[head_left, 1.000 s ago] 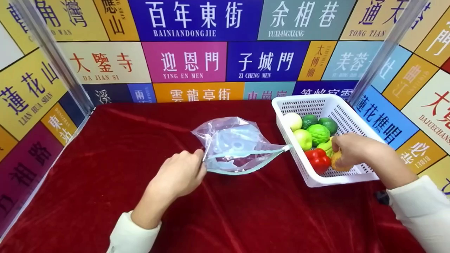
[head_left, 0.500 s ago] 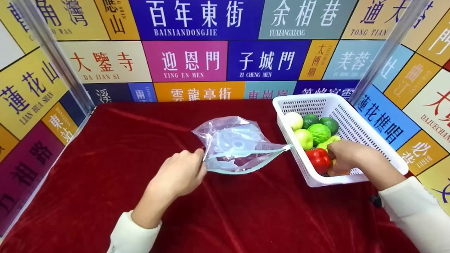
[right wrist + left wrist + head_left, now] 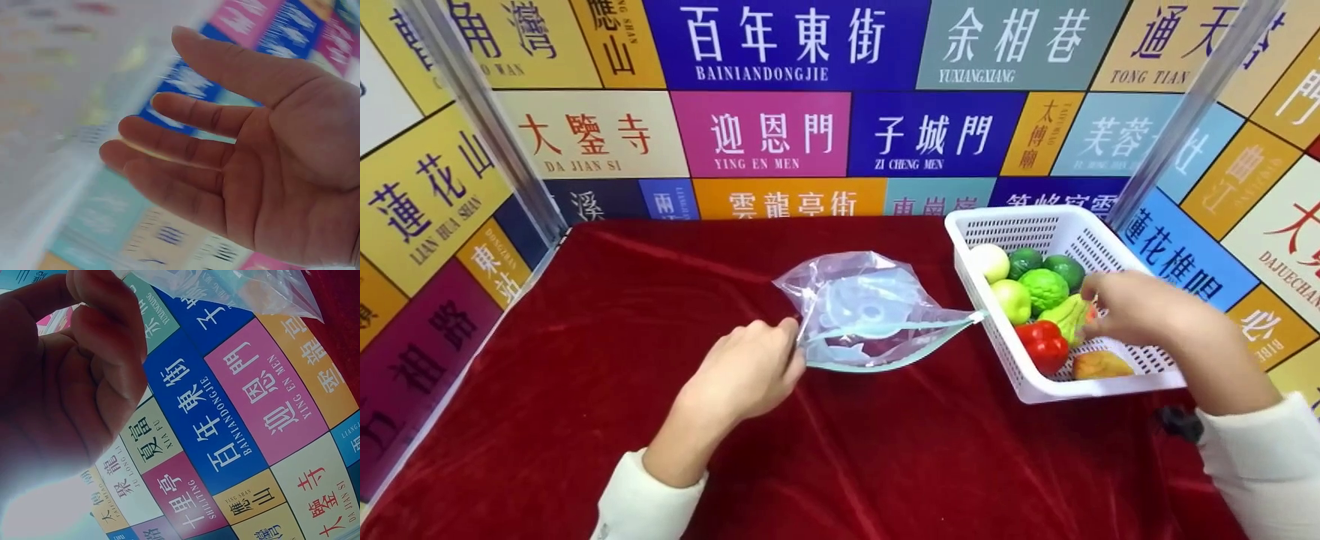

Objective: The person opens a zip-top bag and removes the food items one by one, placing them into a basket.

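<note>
In the head view, my left hand (image 3: 754, 367) grips the near left corner of a clear zip bag (image 3: 877, 292), which lies on the cloth with its mouth partly open. The left wrist view shows this hand (image 3: 95, 354) with curled fingers, and some of the plastic above. My right hand (image 3: 1144, 309) hovers over the right part of a white basket (image 3: 1039, 390). Its fingers are spread and hold nothing in the right wrist view. Below and left of it lie a yellow-brown fruit (image 3: 1101, 365), a red bell pepper (image 3: 1041, 346) and a yellow-green fruit (image 3: 1065, 316). A reddish item is partly hidden by the fingers.
Also in the basket are a bumpy green fruit (image 3: 1044, 290), a light green apple (image 3: 1011, 301), a pale round item (image 3: 988, 262) and dark green fruits (image 3: 1063, 270). Dark red cloth (image 3: 840, 450) covers the table. Printed panels (image 3: 765, 135) stand behind and beside it.
My right hand reached down at the yellow-brown fruit, then rose away from it up and to the right, leaving that fruit in the basket. The left hand and bag stay nearly still.
</note>
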